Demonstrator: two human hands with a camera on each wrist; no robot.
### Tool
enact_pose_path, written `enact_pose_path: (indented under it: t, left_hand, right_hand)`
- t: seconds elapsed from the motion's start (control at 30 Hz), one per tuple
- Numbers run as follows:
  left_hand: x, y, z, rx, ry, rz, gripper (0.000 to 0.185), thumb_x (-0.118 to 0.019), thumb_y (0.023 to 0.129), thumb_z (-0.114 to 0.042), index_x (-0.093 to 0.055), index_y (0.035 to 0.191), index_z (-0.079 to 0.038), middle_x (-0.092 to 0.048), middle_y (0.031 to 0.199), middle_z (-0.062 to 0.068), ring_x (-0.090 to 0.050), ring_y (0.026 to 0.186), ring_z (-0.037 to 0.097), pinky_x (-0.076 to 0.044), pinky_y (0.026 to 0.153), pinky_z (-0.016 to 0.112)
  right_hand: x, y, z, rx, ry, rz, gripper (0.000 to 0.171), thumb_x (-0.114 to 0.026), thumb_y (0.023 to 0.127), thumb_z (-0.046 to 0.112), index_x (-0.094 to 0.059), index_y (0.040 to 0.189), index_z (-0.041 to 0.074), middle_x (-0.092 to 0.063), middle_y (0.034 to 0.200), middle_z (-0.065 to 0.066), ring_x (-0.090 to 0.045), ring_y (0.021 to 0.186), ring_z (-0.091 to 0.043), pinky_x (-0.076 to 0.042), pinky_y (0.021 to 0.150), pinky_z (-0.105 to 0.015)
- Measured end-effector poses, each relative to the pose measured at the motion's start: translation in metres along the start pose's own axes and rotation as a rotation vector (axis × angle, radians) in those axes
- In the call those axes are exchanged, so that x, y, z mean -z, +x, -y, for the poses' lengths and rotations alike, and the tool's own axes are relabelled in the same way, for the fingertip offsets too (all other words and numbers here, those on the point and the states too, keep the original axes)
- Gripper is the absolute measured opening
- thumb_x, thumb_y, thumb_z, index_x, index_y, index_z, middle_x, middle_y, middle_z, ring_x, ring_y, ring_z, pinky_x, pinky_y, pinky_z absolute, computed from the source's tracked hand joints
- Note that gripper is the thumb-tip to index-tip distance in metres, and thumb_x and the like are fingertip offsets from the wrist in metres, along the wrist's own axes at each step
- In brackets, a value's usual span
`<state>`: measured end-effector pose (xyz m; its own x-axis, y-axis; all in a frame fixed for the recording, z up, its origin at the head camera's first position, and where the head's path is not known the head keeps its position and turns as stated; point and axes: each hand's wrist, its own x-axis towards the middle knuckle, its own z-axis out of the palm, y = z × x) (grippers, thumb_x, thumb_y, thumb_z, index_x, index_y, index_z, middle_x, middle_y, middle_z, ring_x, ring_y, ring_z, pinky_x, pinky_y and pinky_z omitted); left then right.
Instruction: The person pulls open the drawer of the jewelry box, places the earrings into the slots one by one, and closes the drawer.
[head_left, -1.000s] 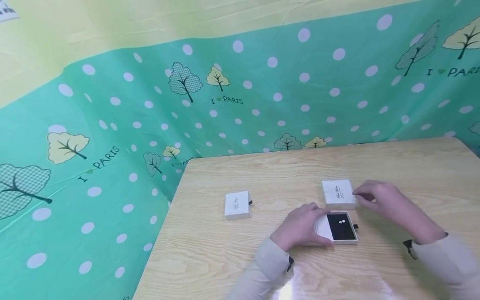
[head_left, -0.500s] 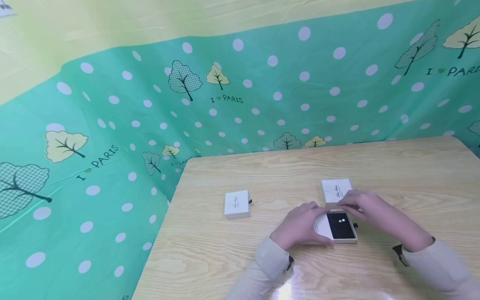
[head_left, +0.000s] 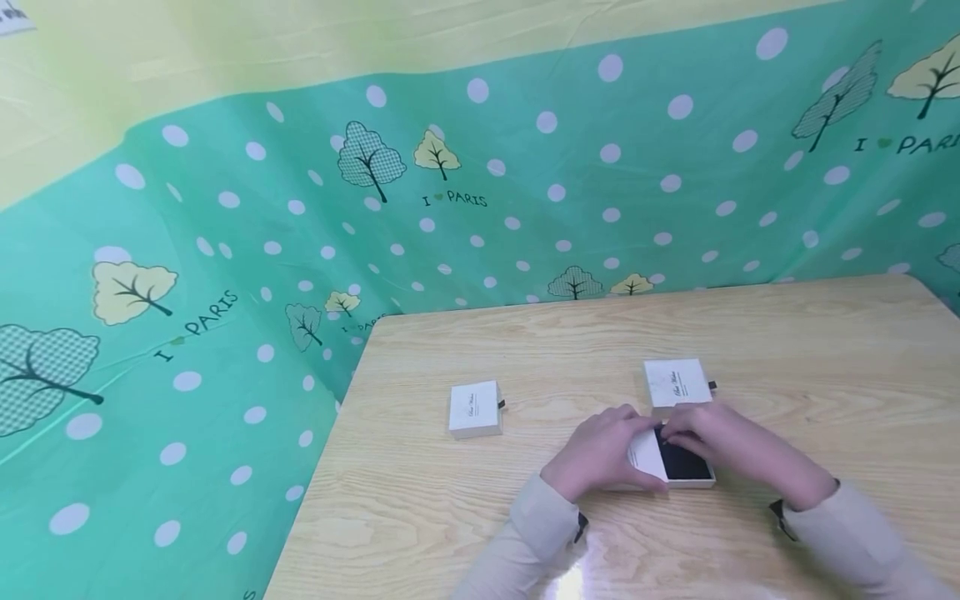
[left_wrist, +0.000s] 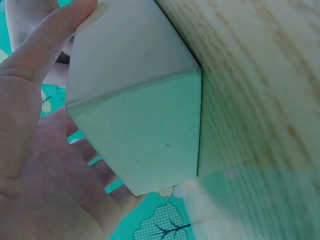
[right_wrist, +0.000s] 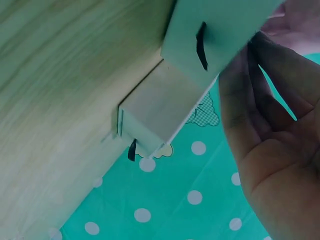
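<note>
White card and a black lining: that is the small drawer box (head_left: 675, 458) under both my hands, lying on the wooden table (head_left: 570, 350) with its drawer pulled part-way out. My left hand (head_left: 596, 454) curls round the box's sleeve, thumb along one face and fingers behind it, holding it steady. My right hand (head_left: 720, 437) comes over the open drawer from the right, its fingertips down on the black lining; whether they pinch anything there I cannot tell, since they hide the spot. Just beyond my right hand lies a second white box (head_left: 675, 382), closed. Well off to the left of my left hand sits a third white box (head_left: 474, 408).
</note>
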<state>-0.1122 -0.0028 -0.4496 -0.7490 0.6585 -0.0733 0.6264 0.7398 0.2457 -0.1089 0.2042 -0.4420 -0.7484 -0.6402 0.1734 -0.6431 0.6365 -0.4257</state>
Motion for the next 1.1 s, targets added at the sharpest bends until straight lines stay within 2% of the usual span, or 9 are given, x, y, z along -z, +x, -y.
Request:
enact_pose_path:
  t: [0.13, 0.3, 0.6, 0.83, 0.97, 1.1]
  left_hand:
    - [-0.0006, -0.0001, 0.0007, -0.01, 0.005, -0.006, 0.087, -0.078, 0.068, -0.069, -0.053, 0.143, -0.033, -0.057, 0.114, -0.014, -0.05, 0.093, -0.001, -0.037, 0.073, 0.01]
    - [-0.0003, -0.0006, 0.0012, -0.018, 0.031, -0.008, 0.087, -0.076, 0.069, -0.07, -0.052, 0.144, -0.033, -0.057, 0.115, -0.014, -0.051, 0.095, -0.001, -0.039, 0.076, 0.011]
    - [0.001, -0.0021, -0.0001, -0.016, 0.03, -0.009, 0.086, -0.076, 0.069, -0.07, -0.052, 0.143, -0.032, -0.057, 0.116, -0.014, -0.052, 0.098, 0.0, -0.04, 0.078, 0.013]
    - [0.0002, -0.0028, 0.0004, -0.003, -0.002, -0.012, 0.086, -0.078, 0.069, -0.069, -0.052, 0.143, -0.032, -0.056, 0.115, -0.014, -0.051, 0.097, -0.001, -0.039, 0.077, 0.013]
    - [0.0017, -0.0031, -0.0003, 0.001, -0.006, -0.012, 0.086, -0.078, 0.069, -0.068, -0.053, 0.142, -0.032, -0.056, 0.116, -0.015, -0.051, 0.097, -0.001, -0.039, 0.077, 0.012]
    - [0.0017, -0.0024, -0.0002, -0.002, -0.003, -0.01, 0.086, -0.077, 0.069, -0.069, -0.052, 0.143, -0.031, -0.057, 0.117, -0.014, -0.051, 0.098, -0.001, -0.039, 0.077, 0.012]
  right_hand:
    - [-0.0029, 0.0009, 0.0023, -0.056, -0.002, 0.051, 0.01, -0.075, 0.083, 0.005, -0.078, 0.09, 0.011, -0.072, 0.088, 0.004, -0.068, 0.082, -0.013, -0.058, 0.071, -0.03]
    - [-0.0036, 0.0015, 0.0022, -0.091, -0.009, 0.073, 0.01, -0.075, 0.084, 0.006, -0.078, 0.091, 0.011, -0.072, 0.09, 0.004, -0.068, 0.084, -0.014, -0.058, 0.073, -0.031]
    - [-0.0051, 0.0015, 0.0046, -0.068, -0.008, 0.046, 0.01, -0.074, 0.084, 0.004, -0.078, 0.091, 0.01, -0.073, 0.092, 0.001, -0.069, 0.087, -0.019, -0.058, 0.074, -0.035]
    - [-0.007, 0.002, 0.0091, -0.169, 0.051, 0.052, 0.013, -0.072, 0.087, 0.005, -0.078, 0.096, 0.013, -0.074, 0.102, -0.001, -0.07, 0.097, -0.024, -0.058, 0.081, -0.039]
    - [-0.0074, 0.0013, 0.0088, -0.192, 0.094, 0.042, 0.014, -0.071, 0.088, 0.004, -0.078, 0.097, 0.012, -0.073, 0.101, -0.002, -0.07, 0.097, -0.025, -0.058, 0.081, -0.04]
    - [-0.008, 0.0011, 0.009, -0.203, 0.102, 0.04, 0.012, -0.073, 0.087, 0.006, -0.078, 0.095, 0.014, -0.072, 0.098, 0.001, -0.069, 0.092, -0.02, -0.058, 0.079, -0.038]
